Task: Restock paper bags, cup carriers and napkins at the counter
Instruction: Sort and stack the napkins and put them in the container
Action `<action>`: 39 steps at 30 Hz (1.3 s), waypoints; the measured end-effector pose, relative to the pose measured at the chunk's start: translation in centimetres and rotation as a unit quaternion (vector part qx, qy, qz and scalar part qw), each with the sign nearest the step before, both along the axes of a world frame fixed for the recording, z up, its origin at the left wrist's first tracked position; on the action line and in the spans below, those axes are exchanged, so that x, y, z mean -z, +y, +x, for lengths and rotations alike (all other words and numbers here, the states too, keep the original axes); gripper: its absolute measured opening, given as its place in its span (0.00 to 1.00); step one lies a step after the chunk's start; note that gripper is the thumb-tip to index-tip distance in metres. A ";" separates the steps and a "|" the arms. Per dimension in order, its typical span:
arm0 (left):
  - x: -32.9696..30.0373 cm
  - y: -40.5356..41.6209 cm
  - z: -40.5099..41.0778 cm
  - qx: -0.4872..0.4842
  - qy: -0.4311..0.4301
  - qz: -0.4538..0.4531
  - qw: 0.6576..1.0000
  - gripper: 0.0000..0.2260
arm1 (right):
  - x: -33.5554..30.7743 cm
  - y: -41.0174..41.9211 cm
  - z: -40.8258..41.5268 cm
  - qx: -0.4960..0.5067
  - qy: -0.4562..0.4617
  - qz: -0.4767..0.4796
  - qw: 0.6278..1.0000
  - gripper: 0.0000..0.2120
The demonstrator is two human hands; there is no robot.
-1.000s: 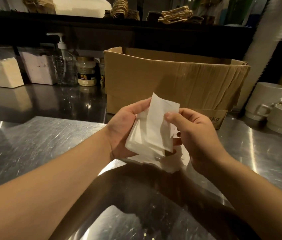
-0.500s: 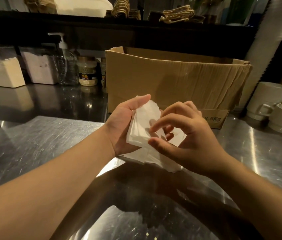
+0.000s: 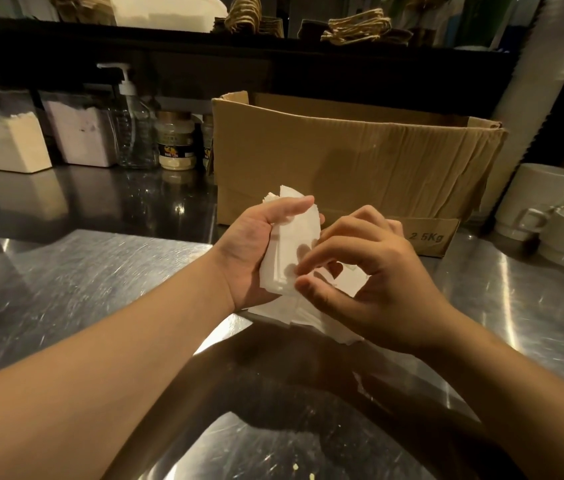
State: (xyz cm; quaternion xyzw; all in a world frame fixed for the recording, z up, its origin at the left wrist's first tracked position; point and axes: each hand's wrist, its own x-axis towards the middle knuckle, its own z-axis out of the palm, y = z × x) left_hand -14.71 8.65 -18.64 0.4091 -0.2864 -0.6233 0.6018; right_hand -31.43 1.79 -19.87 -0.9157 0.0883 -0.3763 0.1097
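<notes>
A scratched steel desk (image 3: 66, 271) fills the foreground under dim warm light, with a dark shelf (image 3: 273, 39) running across the back that carries brown paper items. An open cardboard box (image 3: 360, 161) marked 2.5Kg stands on the desk just behind the hands. To its left sit two clear containers of powder (image 3: 10, 143), a pump bottle (image 3: 135, 133) and a small jar (image 3: 175, 143); to its right, stacked white cups (image 3: 543, 202). The left hand (image 3: 256, 251) grips a stack of white napkins (image 3: 294, 244), thumb curled over its top edge, fingers wrapped behind. The right hand (image 3: 377, 282) is curled, thumb and forefinger tips closing on the near edge of the stack, pinching at a napkin. More napkins (image 3: 308, 318) lie on the desk directly beneath both hands
</notes>
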 end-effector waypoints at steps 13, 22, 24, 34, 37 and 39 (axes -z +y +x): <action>-1.6 0.5 2.8 -0.036 0.141 -0.095 0.985 0.19 | 0.4 -0.6 0.7 0.043 0.053 0.095 0.993 0.09; -1.9 0.5 3.2 -0.066 0.146 -0.110 0.981 0.19 | 0.2 0.3 1.9 0.073 0.288 0.104 0.949 0.29; -1.9 0.5 3.1 -0.071 0.144 -0.110 0.981 0.17 | 0.2 0.3 2.1 0.075 0.307 0.090 0.945 0.27; -1.8 0.4 3.0 -0.075 0.139 -0.102 0.982 0.18 | 0.4 0.3 3.1 0.100 0.323 -0.040 0.940 0.21; -1.8 0.4 3.0 -0.074 0.142 -0.100 0.982 0.18 | 0.5 0.5 3.1 0.107 0.307 -0.070 0.943 0.20; -1.8 0.4 3.0 -0.074 0.145 -0.100 0.982 0.17 | 0.6 0.5 3.1 0.111 0.293 -0.068 0.947 0.19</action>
